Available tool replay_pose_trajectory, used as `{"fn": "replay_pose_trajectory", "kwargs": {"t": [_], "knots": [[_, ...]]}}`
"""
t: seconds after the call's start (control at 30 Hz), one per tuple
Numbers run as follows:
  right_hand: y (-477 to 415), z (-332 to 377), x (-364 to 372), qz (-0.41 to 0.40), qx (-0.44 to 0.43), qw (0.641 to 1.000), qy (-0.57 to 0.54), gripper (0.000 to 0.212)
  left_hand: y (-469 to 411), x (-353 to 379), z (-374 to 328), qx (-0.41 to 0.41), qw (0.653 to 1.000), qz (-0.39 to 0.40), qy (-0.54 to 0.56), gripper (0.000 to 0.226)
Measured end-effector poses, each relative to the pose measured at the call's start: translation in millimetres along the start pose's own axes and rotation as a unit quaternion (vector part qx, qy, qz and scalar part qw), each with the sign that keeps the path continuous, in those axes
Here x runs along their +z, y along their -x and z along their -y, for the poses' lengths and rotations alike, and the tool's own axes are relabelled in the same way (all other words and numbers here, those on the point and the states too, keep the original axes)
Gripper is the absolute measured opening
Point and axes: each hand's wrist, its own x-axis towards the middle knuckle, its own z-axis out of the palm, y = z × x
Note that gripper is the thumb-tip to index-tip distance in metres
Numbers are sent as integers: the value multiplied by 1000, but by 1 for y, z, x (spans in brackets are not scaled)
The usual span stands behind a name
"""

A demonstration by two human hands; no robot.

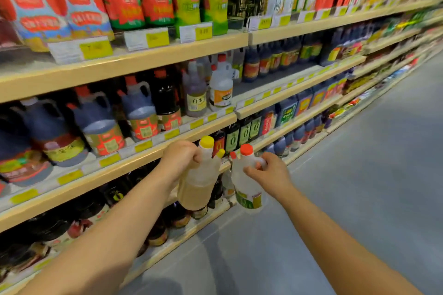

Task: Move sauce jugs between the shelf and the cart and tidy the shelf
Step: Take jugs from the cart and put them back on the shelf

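The left grip (182, 158) is curled round the neck and handle of a yellow-capped jug (199, 189), fingers wrapped tight just under the cap. The jug hangs upright with a slight tilt, filled with a pale amber liquid, its base in the air in front of the lower shelves. The right grip (267, 172) pinches the handle of a red-capped jug (247, 191) between thumb and curled fingers. This one is white plastic with a green and yellow label low on its body, and it is also held off any surface. The two jugs sit just beside each other, caps near level, both out in front of the beige edge of the shelf (134, 163) with its row of yellow price tags.

On that shelf stand dark jugs (100, 127) with red caps and handles, set in a row. Further along the same row stand two paler jugs (220, 88) – one cloudy, one white. Grey floor (359, 187) runs along the right.
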Motion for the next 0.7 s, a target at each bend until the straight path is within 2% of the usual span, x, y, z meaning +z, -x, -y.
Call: {"fn": "replay_pose_trajectory", "kwargs": {"t": [0.07,0.2,0.4,0.6,0.7], "knots": [[-31,-7,-15,5,-9,1000,-7,35,-27,16,-18,13,1000,-7,-7,20],[-95,-21,-45,11,-29,999,-25,33,-71,48,-50,34,998,-20,-44,14],[-182,-45,-91,43,-124,991,-27,39,-118,105,-76,16,996,-85,-6,14],[-257,-49,-134,96,-255,961,-46,37,-137,151,-94,7,977,-200,77,15],[-289,-42,-143,83,-297,948,-78,36,-144,167,-106,7,964,-246,104,13]]}}
